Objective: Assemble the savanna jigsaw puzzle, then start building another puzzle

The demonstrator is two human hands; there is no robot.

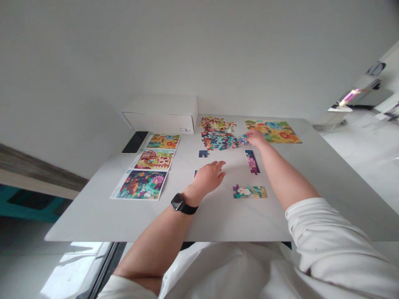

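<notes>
My left hand (209,176) rests flat on the white table (102,211), fingers stretched out, partly covering a small dark puzzle piece; a black watch sits on its wrist. My right hand (255,138) reaches to the far side and pinches a blue puzzle piece (243,139) at the edge of the loose pile of puzzle pieces (218,133). Between my arms lie a joined purple strip (252,161), a joined teal section with a white animal (249,191) and a single dark blue piece (203,153).
A finished colourful puzzle (273,131) lies at the far right. Three picture cards (155,159) lie in a row on the left, with a black phone (135,142) beside them. A white box (162,113) stands against the wall.
</notes>
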